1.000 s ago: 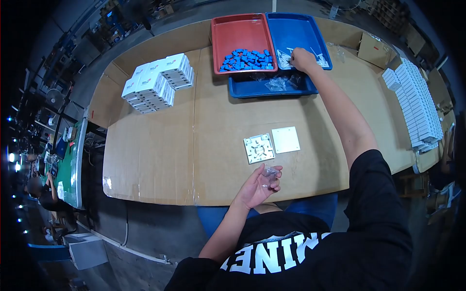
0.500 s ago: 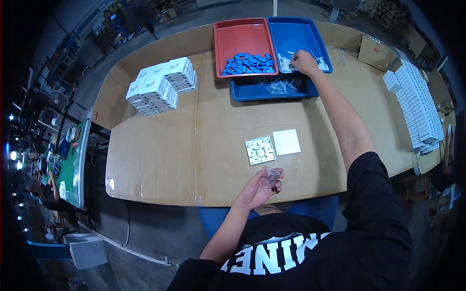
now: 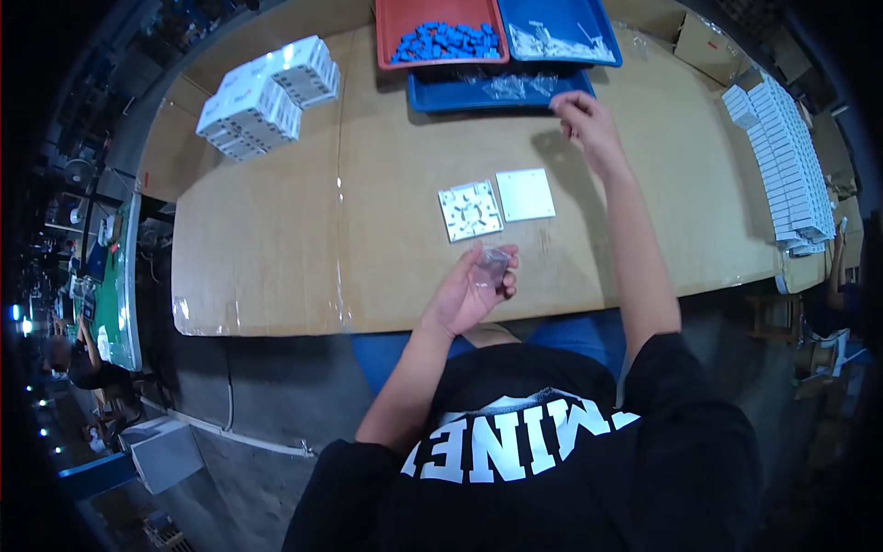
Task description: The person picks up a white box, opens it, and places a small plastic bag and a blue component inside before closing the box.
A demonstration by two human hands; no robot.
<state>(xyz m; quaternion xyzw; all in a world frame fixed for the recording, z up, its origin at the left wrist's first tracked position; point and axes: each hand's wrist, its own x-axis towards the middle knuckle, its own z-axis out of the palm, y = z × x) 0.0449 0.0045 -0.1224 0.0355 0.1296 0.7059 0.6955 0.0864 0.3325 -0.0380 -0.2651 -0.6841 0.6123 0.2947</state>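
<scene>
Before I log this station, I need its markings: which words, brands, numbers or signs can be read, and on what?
"MINE": upside down on the shirt; any further letters are lost in folds.
Left stack: print on top, too blurred to read.
Top-right carton: reddish mark, too small to read.
I can read nothing else.

The way lies free over bare cardboard [image 3: 267,235] left of the white base [image 3: 470,211], while the left hand [image 3: 467,293] blocks its near side and a blue tray [image 3: 446,96] (set broadside) stands beyond.
</scene>
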